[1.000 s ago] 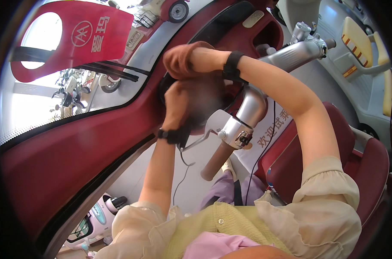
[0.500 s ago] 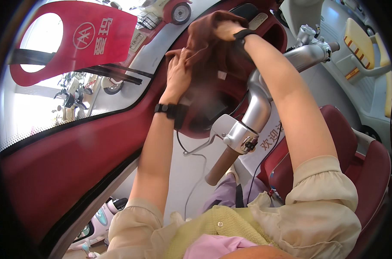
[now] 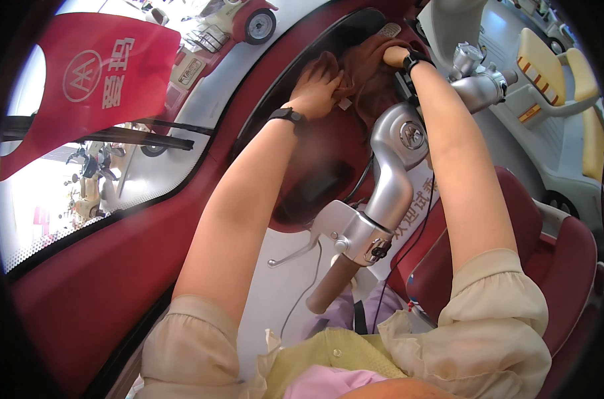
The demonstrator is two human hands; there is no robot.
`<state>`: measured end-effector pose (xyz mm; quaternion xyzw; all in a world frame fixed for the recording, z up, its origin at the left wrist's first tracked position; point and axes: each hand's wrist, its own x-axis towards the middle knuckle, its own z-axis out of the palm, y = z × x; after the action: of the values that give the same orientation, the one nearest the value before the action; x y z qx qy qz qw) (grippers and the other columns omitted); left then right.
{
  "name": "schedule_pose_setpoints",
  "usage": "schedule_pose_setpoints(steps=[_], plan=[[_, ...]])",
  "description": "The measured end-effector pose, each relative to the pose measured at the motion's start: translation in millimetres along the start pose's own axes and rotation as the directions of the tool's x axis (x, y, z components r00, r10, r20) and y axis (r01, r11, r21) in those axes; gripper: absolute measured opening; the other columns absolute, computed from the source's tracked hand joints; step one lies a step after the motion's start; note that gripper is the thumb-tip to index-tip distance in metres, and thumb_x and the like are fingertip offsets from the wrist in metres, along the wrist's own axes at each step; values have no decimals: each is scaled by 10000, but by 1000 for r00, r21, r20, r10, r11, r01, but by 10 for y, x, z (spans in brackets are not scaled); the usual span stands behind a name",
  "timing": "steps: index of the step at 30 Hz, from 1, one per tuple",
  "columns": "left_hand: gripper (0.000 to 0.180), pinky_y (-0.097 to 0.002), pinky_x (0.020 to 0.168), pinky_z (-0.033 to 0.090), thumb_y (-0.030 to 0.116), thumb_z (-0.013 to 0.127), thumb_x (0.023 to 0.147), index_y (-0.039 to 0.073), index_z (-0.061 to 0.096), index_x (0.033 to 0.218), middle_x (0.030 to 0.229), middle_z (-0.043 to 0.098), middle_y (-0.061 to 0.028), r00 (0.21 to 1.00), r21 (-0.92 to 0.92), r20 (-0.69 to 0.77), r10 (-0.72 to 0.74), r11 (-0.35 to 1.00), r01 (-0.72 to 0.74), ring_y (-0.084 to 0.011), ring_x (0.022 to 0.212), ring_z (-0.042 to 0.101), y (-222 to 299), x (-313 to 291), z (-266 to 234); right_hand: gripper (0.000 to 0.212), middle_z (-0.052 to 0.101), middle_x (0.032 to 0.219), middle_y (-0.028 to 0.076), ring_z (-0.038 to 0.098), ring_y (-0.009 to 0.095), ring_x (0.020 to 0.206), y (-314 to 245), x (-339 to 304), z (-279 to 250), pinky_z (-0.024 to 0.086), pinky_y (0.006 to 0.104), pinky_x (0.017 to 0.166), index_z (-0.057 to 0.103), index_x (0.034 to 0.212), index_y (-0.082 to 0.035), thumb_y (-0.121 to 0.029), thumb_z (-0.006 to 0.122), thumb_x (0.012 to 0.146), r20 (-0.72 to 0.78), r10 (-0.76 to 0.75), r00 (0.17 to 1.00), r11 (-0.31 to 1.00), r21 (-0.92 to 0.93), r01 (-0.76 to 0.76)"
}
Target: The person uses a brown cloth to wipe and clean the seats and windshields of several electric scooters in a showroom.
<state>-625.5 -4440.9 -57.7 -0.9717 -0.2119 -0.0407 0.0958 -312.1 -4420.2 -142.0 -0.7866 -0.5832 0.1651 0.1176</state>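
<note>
Mainly, the cloth (image 3: pixel 372 66) is found at the top centre of the frame, spread in rumpled folds over the dash (image 3: pixel 338 143), and it is touched by both hands. Its longest run is drawn from the left hand (image 3: pixel 315 93) toward the upper right, where the right hand (image 3: pixel 396 57) is set on its far end; a looser fold is let down between them toward the handlebar (image 3: pixel 390 186). Neither hand can be called nearer, since contact is made by each: the left at the lower left edge of the cloth, the right at its upper right edge, with the bulk lying between. By the right forearm, the handlebar is passed on its right side in the frame.

The left hand is held palm down with the fingers loosely spread, laid against the cloth rather than closed round it. The right hand is seen with its fingers bent onto the cloth; whether any of it is gripped cannot be told.

The left fingertips are merged with dark folds, and the right fingertips and thumb are largely hidden. The cloth's lower corner is lost behind the handlebar, and the dark panel (image 3: pixel 318 189) below is blurred by haze.
</note>
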Motion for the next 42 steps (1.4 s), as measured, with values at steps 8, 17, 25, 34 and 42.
schedule_pose_setpoints(steps=[8,17,25,34,42], plan=[[491,-446,1047,267,223,486,869,131,393,1342,1292,462,-170,992,-190,107,-70,978,89,-348,1232,396,48,-118,253,382,603,1145,114,577,247,1039,-623,-487,-254,454,357,843,566,1199,-81,-221,463,859,180,-32,983,995,-87,48],[504,-409,941,420,118,502,797,112,461,1299,1204,538,-158,940,-305,217,-263,897,321,-351,1128,491,225,-1324,-177,281,626,903,139,603,291,841,-1636,-1809,-575,473,377,744,619,1000,-65,-86,498,748,538,-335,774,926,34,377],[316,-436,823,469,191,494,829,24,599,1076,1025,617,-201,789,-146,354,-502,804,577,-355,964,585,378,-2439,-680,46,469,551,74,511,199,517,-2275,-2270,-776,410,316,472,520,739,4,8,503,781,566,-812,141,523,600,606],[192,-263,756,440,42,421,883,-23,567,989,886,569,-49,322,-809,-417,-850,508,295,-123,764,491,1044,-3083,-1480,165,619,862,163,608,271,763,-2475,-3657,-1364,479,325,700,592,974,45,-33,515,850,-741,-649,173,240,16,971],[302,-327,894,399,152,451,913,-84,514,1092,1105,574,-142,565,-619,-588,-578,772,145,-219,1008,529,1681,-2989,-1507,267,601,994,184,588,272,916,-2176,-4376,-1085,454,364,813,569,1063,-27,-148,555,825,-884,-441,155,414,-48,909]])
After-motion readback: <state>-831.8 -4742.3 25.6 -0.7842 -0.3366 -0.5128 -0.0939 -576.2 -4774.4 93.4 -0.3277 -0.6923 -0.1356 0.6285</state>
